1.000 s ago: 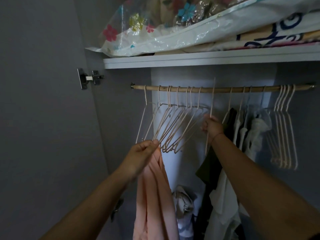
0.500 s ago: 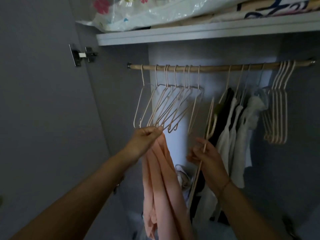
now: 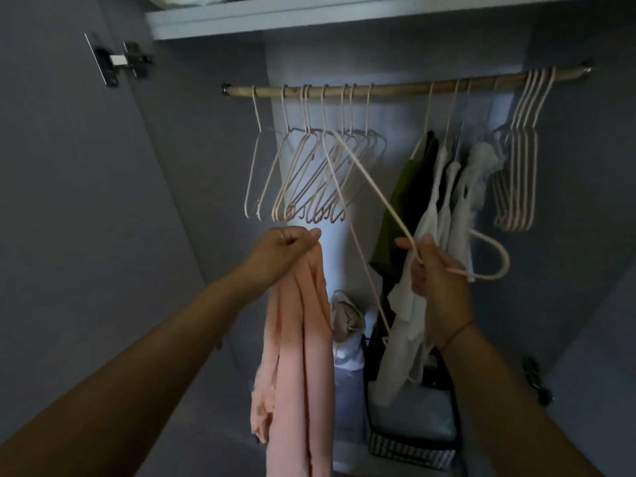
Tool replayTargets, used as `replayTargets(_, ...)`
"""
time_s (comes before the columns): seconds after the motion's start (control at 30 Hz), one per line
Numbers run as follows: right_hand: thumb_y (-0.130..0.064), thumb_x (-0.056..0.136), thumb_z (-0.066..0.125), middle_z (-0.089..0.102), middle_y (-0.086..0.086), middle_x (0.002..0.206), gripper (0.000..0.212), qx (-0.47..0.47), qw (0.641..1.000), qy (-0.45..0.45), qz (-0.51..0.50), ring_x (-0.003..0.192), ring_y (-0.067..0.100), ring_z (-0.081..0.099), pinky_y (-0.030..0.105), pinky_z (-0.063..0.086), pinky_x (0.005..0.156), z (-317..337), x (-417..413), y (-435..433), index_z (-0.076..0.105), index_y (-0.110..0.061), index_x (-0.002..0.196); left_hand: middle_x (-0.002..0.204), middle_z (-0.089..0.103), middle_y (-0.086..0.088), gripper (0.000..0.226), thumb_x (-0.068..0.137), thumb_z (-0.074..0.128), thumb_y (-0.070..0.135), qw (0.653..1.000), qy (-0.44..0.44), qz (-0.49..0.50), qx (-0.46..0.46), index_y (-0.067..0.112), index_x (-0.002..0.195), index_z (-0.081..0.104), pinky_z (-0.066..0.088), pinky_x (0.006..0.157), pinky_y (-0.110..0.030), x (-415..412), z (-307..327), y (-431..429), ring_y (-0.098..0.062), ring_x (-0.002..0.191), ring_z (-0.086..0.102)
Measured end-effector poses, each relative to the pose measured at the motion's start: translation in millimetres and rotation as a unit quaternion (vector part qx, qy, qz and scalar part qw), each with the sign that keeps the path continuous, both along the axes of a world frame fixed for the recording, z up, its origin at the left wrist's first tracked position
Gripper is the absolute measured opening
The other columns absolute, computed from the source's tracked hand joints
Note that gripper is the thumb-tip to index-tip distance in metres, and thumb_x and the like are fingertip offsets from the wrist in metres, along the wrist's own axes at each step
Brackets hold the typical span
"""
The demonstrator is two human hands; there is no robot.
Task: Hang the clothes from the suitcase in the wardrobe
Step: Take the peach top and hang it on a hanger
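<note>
Fingers (image 3: 304,237) of the left hand (image 3: 284,251) are curled tight, pinching the top edge of a peach garment (image 3: 299,356), which hangs straight down from the grip in long folds, in front of the wardrobe opening and below the empty hangers. Right hand (image 3: 437,282), thumb and fingers closed round the neck of a pale pink hanger (image 3: 375,191); this hanger is off the rail and tilted, its hook pointing right and one shoulder reaching up and left towards the hanging group. Wooden rail (image 3: 395,90) spans the wardrobe beneath a white shelf (image 3: 275,20). Left group of empty hangers (image 3: 309,173) hangs on the rail just above the left hand; a second empty group (image 3: 516,173) hangs at the far right end. Between them hang a dark olive garment (image 3: 402,208) and several white garments (image 3: 444,215), directly behind the right hand. Door hinge (image 3: 120,60) at upper left; a patterned basket (image 3: 409,454) stands on the wardrobe floor
</note>
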State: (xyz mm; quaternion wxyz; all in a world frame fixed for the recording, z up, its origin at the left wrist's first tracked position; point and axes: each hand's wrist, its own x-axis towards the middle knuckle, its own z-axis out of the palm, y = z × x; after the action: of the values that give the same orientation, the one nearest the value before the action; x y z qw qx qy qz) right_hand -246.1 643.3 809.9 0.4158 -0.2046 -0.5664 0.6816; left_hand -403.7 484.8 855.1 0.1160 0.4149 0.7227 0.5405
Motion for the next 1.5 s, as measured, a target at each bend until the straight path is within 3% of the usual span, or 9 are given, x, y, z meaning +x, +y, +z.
replayTargets(0.1, -0.043, 0.090, 0.045, 0.029, -0.011, 0.042, 0.038, -0.032, 0.993, 0.085, 0.074, 0.038, 0.003, 0.022, 0.018, 0.017, 0.040, 9, 6, 3, 0.066, -0.011, 0.088, 0.067, 0.040, -0.008, 0.049, 0.094, 0.055, 0.031, 0.998, 0.040, -0.027, -0.046, -0.010, 0.066, 0.049, 0.035, 0.062, -0.023, 1, -5, 0, -0.017, 0.063, 0.037)
replayTargets(0.23, -0.056, 0.071, 0.062, 0.030, -0.010, 0.041, 0.041, -0.046, 0.974, 0.162, 0.154, 0.036, 0.003, 0.024, 0.017, 0.017, 0.038, 18, 3, 1, 0.068, -0.016, 0.070, 0.053, 0.028, -0.003, 0.046, 0.093, 0.055, 0.029, 0.986, 0.109, -0.053, -0.113, 0.009, 0.055, 0.041, 0.030, 0.050, -0.016, 3, -11, 2, -0.010, 0.047, 0.030)
replayTargets(0.4, -0.046, 0.078, 0.056, 0.030, -0.009, 0.037, 0.037, -0.058, 0.971, 0.173, 0.157, 0.032, 0.003, 0.022, 0.017, 0.015, 0.035, 27, -1, 0, 0.062, -0.016, 0.057, 0.054, 0.033, -0.006, 0.046, 0.093, 0.055, 0.028, 0.983, 0.116, -0.063, -0.127, -0.001, 0.057, 0.050, 0.034, 0.053, -0.021, 5, -16, -2, -0.016, 0.050, 0.035)
replayTargets(0.6, -0.052, 0.067, 0.064, 0.030, -0.009, 0.034, 0.042, -0.103, 0.957, 0.204, 0.180, 0.029, 0.003, 0.021, 0.017, 0.011, 0.034, 26, -2, 7, 0.049, -0.017, 0.050, 0.073, 0.055, -0.012, 0.044, 0.093, 0.056, 0.033, 0.998, 0.026, -0.033, -0.046, -0.009, 0.081, 0.061, 0.045, 0.070, -0.029, 2, -13, -15, -0.019, 0.069, 0.053)
replayTargets(0.83, -0.041, 0.091, 0.038, 0.028, -0.006, 0.029, 0.058, -0.185, 0.946, 0.178, 0.196, 0.024, 0.004, 0.021, 0.015, 0.013, 0.031, 4, -27, -1, 0.050, -0.019, 0.039, 0.079, 0.068, -0.009, 0.042, 0.082, 0.059, 0.051, 0.993, -0.113, -0.024, 0.040, 0.010, 0.085, 0.070, 0.050, 0.070, -0.030, -7, 3, -26, -0.017, 0.069, 0.062)
replayTargets(1.03, -0.038, 0.084, 0.041, 0.028, -0.006, 0.030, 0.046, -0.201, 0.938, 0.166, 0.228, 0.024, 0.003, 0.022, 0.010, 0.018, 0.029, -18, -48, -13, 0.049, -0.021, 0.041, 0.079, 0.070, -0.011, 0.036, 0.081, 0.058, 0.045, 0.987, -0.148, -0.023, 0.061, 0.012, 0.082, 0.071, 0.053, 0.068, -0.026, -10, 6, -38, -0.017, 0.068, 0.065)
replayTargets(1.23, -0.042, 0.081, 0.041, 0.027, -0.006, 0.030, 0.051, -0.194, 0.926, 0.194, 0.260, 0.025, 0.004, 0.022, 0.012, 0.017, 0.030, 1, -51, -17, 0.042, -0.018, 0.037, 0.083, 0.070, -0.009, 0.033, 0.091, 0.055, 0.036, 0.993, -0.068, 0.029, -0.089, 0.009, 0.085, 0.072, 0.048, 0.082, -0.035, -11, -17, -46, -0.023, 0.078, 0.063)
replayTargets(1.33, -0.044, 0.078, 0.048, 0.029, -0.006, 0.031, 0.048, -0.185, 0.917, 0.213, 0.282, 0.025, 0.004, 0.022, 0.011, 0.019, 0.030, 5, -56, -20, 0.043, -0.017, 0.039, 0.069, 0.065, -0.007, 0.035, 0.096, 0.052, 0.018, 0.992, -0.050, 0.027, -0.113, -0.012, 0.081, 0.064, 0.047, 0.069, -0.016, -4, -23, -43, -0.016, 0.067, 0.060)
replayTargets(1.5, -0.040, 0.084, 0.042, 0.029, -0.006, 0.030, 0.050, -0.201, 0.907, 0.231, 0.288, 0.024, 0.003, 0.022, 0.010, 0.017, 0.032, -3, -59, -25, 0.043, -0.019, 0.039, 0.066, 0.068, -0.003, 0.033, 0.093, 0.057, 0.025, 0.990, -0.050, -0.013, -0.134, 0.013, 0.066, 0.070, 0.047, 0.070, -0.024, 5, -18, -44, -0.011, 0.062, 0.061)
